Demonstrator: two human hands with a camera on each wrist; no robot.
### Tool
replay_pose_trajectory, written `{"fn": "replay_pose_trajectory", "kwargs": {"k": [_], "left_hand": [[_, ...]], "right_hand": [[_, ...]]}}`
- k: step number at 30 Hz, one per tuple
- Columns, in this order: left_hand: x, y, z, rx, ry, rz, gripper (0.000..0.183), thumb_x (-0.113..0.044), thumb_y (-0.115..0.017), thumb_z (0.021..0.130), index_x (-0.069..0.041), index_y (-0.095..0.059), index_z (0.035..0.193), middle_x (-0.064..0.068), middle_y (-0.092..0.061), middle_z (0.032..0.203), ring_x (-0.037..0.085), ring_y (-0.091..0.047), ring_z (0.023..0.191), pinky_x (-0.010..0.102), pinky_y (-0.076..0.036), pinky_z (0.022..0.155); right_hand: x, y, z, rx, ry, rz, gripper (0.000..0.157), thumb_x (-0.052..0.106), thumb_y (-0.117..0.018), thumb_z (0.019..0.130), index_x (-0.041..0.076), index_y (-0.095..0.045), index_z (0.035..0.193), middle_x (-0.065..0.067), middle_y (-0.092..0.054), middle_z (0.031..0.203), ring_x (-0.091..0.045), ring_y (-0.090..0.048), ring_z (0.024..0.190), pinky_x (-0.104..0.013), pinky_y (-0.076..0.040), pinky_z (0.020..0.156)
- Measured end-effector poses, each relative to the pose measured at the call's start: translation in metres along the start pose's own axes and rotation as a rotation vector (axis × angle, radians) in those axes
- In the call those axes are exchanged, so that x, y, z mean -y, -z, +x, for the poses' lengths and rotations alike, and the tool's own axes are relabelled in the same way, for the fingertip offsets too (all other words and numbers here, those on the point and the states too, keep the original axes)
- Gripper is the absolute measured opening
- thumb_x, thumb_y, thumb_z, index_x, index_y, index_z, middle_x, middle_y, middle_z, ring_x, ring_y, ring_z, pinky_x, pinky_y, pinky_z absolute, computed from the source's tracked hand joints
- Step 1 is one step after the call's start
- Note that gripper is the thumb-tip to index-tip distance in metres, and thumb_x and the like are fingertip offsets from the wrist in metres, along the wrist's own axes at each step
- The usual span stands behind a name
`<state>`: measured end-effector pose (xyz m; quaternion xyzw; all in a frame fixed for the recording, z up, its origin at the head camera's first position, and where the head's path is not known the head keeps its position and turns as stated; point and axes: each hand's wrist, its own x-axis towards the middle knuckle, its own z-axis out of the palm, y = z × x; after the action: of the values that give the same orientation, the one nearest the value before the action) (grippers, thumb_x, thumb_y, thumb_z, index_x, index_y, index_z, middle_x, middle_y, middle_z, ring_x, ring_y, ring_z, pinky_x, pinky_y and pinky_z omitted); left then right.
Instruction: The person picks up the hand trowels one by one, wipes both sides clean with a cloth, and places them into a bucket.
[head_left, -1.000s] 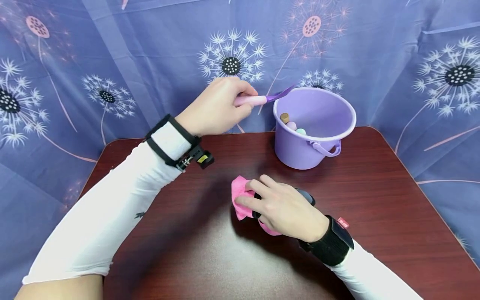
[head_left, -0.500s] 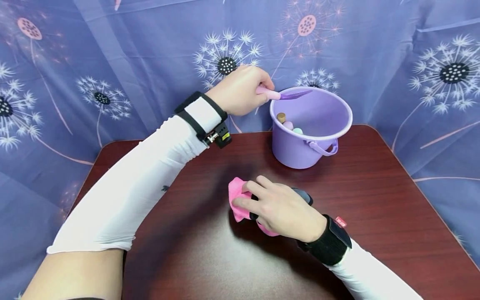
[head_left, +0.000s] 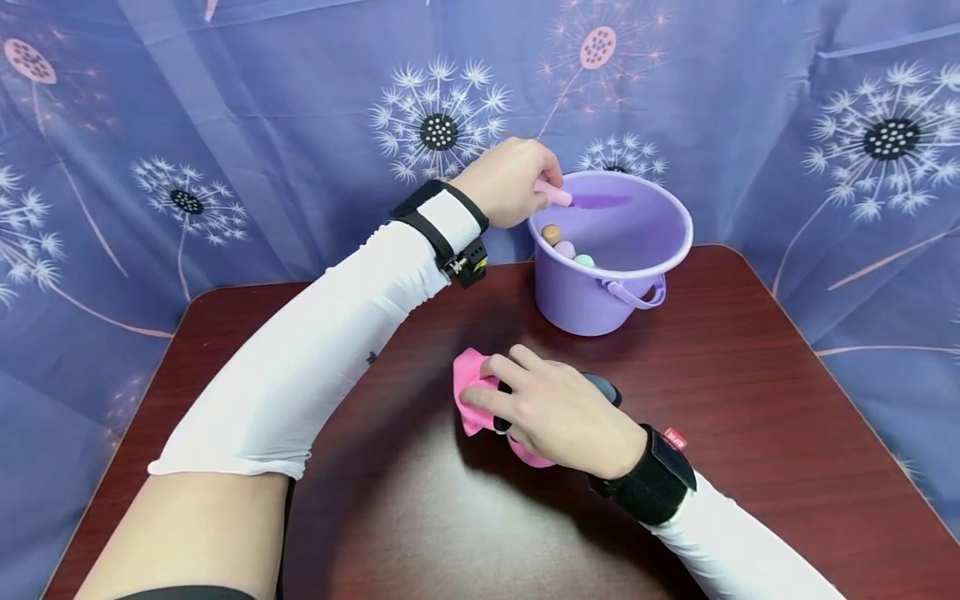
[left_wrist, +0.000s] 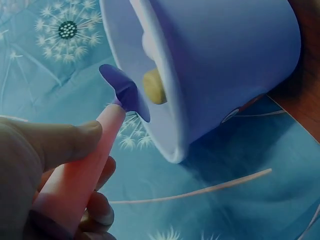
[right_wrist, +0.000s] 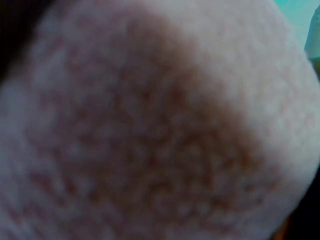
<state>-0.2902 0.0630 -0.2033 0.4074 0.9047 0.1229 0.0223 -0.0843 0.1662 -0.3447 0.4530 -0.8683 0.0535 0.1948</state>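
My left hand [head_left: 510,182] grips the pink handle of a small garden trowel [left_wrist: 82,172]. Its purple blade [left_wrist: 127,92] reaches over the near-left rim of a lilac bucket [head_left: 577,304] and into its mouth, tilted. Inside the bucket show a brown round end [head_left: 551,234], a lilac one [head_left: 565,250] and a mint one [head_left: 584,261]. Down on the table, my right hand [head_left: 570,412] holds a soft pink cloth thing [head_left: 469,398] with black and dark grey parts [head_left: 603,388]; the hand covers most of it, so its kind is unclear.
The bucket stands at the back of a dark red-brown table [head_left: 712,375], its handle [head_left: 637,296] hanging on the near right side. A blue curtain [head_left: 300,125] with dandelion prints hangs behind. A blurred pale surface [right_wrist: 150,125] fills the right wrist view.
My left hand has moved right with the trowel, bringing the blade from beside the bucket's rim to inside its mouth. The right hand stays on the pink thing.
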Motion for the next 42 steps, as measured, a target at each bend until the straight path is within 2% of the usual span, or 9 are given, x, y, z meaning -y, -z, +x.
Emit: {"fn": "replay_pose_trajectory", "kwargs": {"k": [7,14,19,24,30,34,38,42], "left_hand": [[0.002,-0.013,0.009,0.066,0.010,-0.060,0.032,-0.020,-0.060,0.108,-0.005,-0.071,0.134,0.008,-0.068,0.134,0.018,-0.058,0.119,0.028,-0.045,0.103],[0.004,-0.027,0.020,0.130,0.014,-0.125,0.041,-0.031,-0.064,0.107,-0.004,-0.069,0.137,0.007,-0.068,0.134,0.014,-0.059,0.119,0.025,-0.044,0.101],[0.004,-0.031,0.026,0.168,0.037,-0.102,0.043,-0.034,-0.065,0.107,-0.006,-0.069,0.139,0.006,-0.067,0.135,0.015,-0.059,0.119,0.029,-0.045,0.105],[0.001,-0.031,0.026,0.184,0.032,-0.088,0.037,-0.029,-0.065,0.107,-0.005,-0.069,0.134,0.009,-0.066,0.132,0.018,-0.058,0.118,0.030,-0.044,0.105],[-0.001,-0.032,0.025,0.193,0.007,-0.080,0.029,-0.023,-0.060,0.108,-0.003,-0.067,0.128,0.010,-0.066,0.128,0.019,-0.057,0.112,0.029,-0.044,0.099],[-0.002,-0.033,0.026,0.199,-0.012,-0.057,0.027,-0.015,-0.053,0.108,0.000,-0.064,0.128,0.011,-0.065,0.128,0.020,-0.056,0.114,0.031,-0.043,0.101],[-0.004,-0.034,0.026,0.215,-0.008,-0.016,0.030,-0.013,-0.045,0.108,-0.004,-0.063,0.130,0.008,-0.067,0.126,0.024,-0.054,0.118,0.036,-0.043,0.103],[-0.006,-0.034,0.023,0.232,0.009,0.006,0.032,-0.017,-0.045,0.108,-0.008,-0.064,0.132,0.004,-0.069,0.125,0.028,-0.052,0.121,0.042,-0.042,0.104]], "right_hand": [[0.000,0.000,-0.001,0.016,0.004,-0.010,0.057,0.009,-0.076,0.067,0.021,-0.066,0.122,-0.001,-0.056,0.106,-0.023,-0.049,0.089,-0.030,-0.046,0.064],[0.001,0.000,-0.001,0.024,0.000,-0.011,0.057,0.009,-0.076,0.067,0.021,-0.066,0.122,-0.001,-0.056,0.105,-0.023,-0.049,0.089,-0.030,-0.046,0.064],[0.002,0.002,-0.001,0.038,-0.017,0.006,0.056,0.008,-0.075,0.070,0.022,-0.067,0.124,0.000,-0.056,0.106,-0.023,-0.050,0.092,-0.031,-0.047,0.063],[0.003,0.003,-0.001,0.053,-0.022,0.012,0.056,0.008,-0.075,0.072,0.023,-0.067,0.125,0.000,-0.056,0.108,-0.023,-0.051,0.094,-0.031,-0.047,0.062],[0.002,0.001,-0.002,0.063,-0.019,0.008,0.056,0.009,-0.077,0.073,0.023,-0.067,0.126,0.000,-0.057,0.110,-0.023,-0.051,0.095,-0.031,-0.048,0.064],[0.002,0.001,-0.002,0.061,-0.019,0.003,0.056,0.009,-0.077,0.073,0.023,-0.067,0.126,0.000,-0.057,0.110,-0.023,-0.051,0.094,-0.031,-0.048,0.063],[0.003,0.002,-0.002,0.061,-0.018,-0.004,0.056,0.009,-0.076,0.073,0.023,-0.067,0.126,0.000,-0.057,0.109,-0.023,-0.050,0.094,-0.031,-0.048,0.063],[0.004,0.003,-0.002,0.063,-0.019,-0.012,0.056,0.009,-0.076,0.074,0.023,-0.067,0.127,0.000,-0.057,0.110,-0.023,-0.051,0.095,-0.032,-0.048,0.062]]}}
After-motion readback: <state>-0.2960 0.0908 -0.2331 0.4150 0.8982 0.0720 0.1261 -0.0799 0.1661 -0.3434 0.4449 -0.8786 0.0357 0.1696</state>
